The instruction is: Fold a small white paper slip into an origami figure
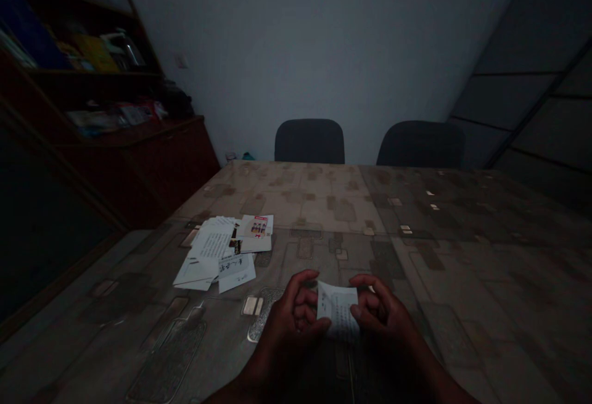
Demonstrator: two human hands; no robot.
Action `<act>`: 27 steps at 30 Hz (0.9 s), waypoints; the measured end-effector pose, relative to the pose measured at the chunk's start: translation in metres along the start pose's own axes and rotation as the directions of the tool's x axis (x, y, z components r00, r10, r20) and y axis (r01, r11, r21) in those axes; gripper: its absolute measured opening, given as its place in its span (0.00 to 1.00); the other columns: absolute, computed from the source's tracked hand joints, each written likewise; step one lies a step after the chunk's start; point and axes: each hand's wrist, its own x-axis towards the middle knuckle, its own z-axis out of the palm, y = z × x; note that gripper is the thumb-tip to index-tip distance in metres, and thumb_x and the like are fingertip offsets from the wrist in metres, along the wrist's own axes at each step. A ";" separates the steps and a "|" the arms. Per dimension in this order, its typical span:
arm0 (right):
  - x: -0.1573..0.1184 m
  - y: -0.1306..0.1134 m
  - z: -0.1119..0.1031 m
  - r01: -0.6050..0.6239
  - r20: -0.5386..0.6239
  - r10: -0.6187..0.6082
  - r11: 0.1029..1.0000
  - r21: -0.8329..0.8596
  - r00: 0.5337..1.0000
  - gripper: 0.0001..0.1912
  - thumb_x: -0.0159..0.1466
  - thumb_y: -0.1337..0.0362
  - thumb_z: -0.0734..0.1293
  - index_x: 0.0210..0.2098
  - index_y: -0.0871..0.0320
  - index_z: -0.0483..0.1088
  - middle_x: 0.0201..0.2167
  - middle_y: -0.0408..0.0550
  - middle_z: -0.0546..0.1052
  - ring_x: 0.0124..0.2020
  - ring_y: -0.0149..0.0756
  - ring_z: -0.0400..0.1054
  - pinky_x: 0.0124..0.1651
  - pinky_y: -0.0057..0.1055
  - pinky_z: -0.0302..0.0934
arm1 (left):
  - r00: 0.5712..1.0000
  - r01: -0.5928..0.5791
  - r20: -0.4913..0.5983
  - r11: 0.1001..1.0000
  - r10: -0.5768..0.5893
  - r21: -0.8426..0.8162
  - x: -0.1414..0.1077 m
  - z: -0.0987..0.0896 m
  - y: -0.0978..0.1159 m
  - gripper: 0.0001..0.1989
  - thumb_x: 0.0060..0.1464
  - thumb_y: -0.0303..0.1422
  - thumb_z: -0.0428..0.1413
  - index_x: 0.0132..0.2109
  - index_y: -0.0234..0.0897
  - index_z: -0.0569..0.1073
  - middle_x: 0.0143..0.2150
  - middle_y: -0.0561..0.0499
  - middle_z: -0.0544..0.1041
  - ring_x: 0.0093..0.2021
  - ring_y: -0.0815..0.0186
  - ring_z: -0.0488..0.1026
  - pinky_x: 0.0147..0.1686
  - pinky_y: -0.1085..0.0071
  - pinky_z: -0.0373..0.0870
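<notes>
A small white card (338, 308) with lines of printed text is held up over the near part of the table. Its left edge sits between the thumb and fingers of my left hand (300, 314), which is closed on it. On the opposite edge, my right hand (379, 308) pinches the same card, other fingers curled behind. The card looks slightly bent. Left of my hands lies a loose pile of white cards (210, 247), some with text. At its right side one card (256, 228) carries a red and coloured picture, and a lower one (237, 271) has dark handwriting-like marks.
The table (296, 206) has a patterned cover with rounded rectangles. Two dark chairs (309, 140) stand behind its far edge, against a pale wall. On the left is a wooden cabinet (152, 151) with cluttered shelves. The room is dim.
</notes>
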 end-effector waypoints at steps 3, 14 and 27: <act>-0.001 -0.001 -0.001 0.015 0.013 -0.014 0.998 -0.057 1.000 0.19 0.57 0.57 0.68 0.45 0.56 0.61 0.23 0.36 0.66 0.21 0.28 0.59 0.24 0.24 0.51 | 0.998 -0.056 -0.013 0.998 0.056 0.000 -0.001 0.000 -0.002 0.28 0.44 0.26 0.60 0.52 0.38 0.60 0.34 0.54 0.72 0.28 0.70 0.70 0.26 0.76 0.63; -0.011 -0.011 0.010 0.425 0.206 -0.374 0.746 -0.513 0.904 0.07 0.63 0.63 0.64 0.41 0.55 0.69 0.39 0.49 0.73 0.37 0.37 0.69 0.34 0.28 0.62 | 0.967 -0.217 -0.063 0.928 0.246 0.303 -0.008 0.001 -0.004 0.25 0.49 0.27 0.59 0.55 0.39 0.64 0.32 0.54 0.75 0.27 0.68 0.70 0.27 0.75 0.65; -0.010 -0.010 0.013 0.509 0.257 -0.449 0.642 -0.572 0.856 0.15 0.68 0.59 0.59 0.28 0.58 0.68 0.25 0.46 0.72 0.29 0.36 0.67 0.32 0.31 0.58 | 0.927 -0.369 0.106 0.834 0.359 0.409 -0.005 -0.004 0.012 0.11 0.56 0.36 0.54 0.30 0.36 0.77 0.31 0.48 0.72 0.34 0.62 0.71 0.34 0.70 0.65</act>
